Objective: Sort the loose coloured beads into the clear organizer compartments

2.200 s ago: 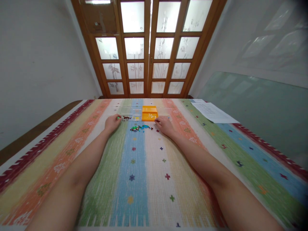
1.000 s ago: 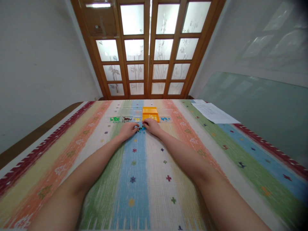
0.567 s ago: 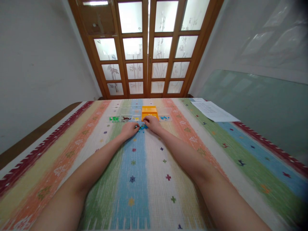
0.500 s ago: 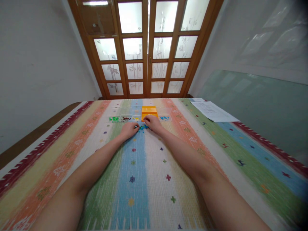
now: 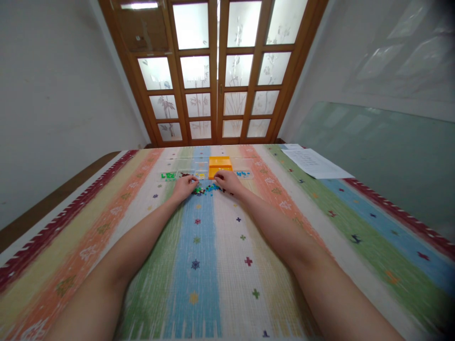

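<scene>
Backlight enters through overexposed far door panes [image 5: 242, 23]; the left wall [image 5: 60, 90] is dim; wide-angle distortion stretches edges.

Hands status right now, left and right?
Left hand: beside the mixed pile, fingers curled; holding can't be told.
Right hand: by the orange box, fingers curled; holding can't be told.

Premises are appearing domestic: glazed wooden doors [image 5: 213, 76] are standing at twelve o'clock, striped tablecloth [image 5: 222, 265] is lying at six.

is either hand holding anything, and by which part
Cannot tell for left hand or right hand; anything in either grip is too small to see.
</scene>
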The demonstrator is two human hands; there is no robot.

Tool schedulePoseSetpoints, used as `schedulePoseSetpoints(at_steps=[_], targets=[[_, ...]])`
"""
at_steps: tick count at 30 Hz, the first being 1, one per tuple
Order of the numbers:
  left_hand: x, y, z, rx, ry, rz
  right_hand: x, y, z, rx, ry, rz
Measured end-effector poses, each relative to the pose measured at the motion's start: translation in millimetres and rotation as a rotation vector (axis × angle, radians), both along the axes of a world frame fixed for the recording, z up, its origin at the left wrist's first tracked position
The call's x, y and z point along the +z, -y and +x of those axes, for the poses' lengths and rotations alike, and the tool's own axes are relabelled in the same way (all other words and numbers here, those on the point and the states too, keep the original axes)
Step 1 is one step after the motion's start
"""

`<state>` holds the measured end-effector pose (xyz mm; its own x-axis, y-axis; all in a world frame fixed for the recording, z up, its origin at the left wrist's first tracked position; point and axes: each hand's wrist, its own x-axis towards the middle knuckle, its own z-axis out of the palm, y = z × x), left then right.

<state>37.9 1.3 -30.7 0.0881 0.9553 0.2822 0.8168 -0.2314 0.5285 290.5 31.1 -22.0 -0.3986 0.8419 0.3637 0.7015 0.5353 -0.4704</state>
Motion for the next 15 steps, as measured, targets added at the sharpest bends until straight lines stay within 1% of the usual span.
schedulePoseSetpoints(at_steps=[4,9,15], targets=[[-3.1,-7.9,-9.6,0.073,0.060,0.010,-6.5,0.5,-2.7,0.029,0.031,0.025],[-1.2,-12.7,-18.9,0.149,0.085,0.060,-14.5,2.7,-11.4,0.072,0.071,0.058],[1.6,-15.5,-29.7,0.254,0.038,0.094,-14.0,12.1,-27.3,0.124,0.118,0.123]])
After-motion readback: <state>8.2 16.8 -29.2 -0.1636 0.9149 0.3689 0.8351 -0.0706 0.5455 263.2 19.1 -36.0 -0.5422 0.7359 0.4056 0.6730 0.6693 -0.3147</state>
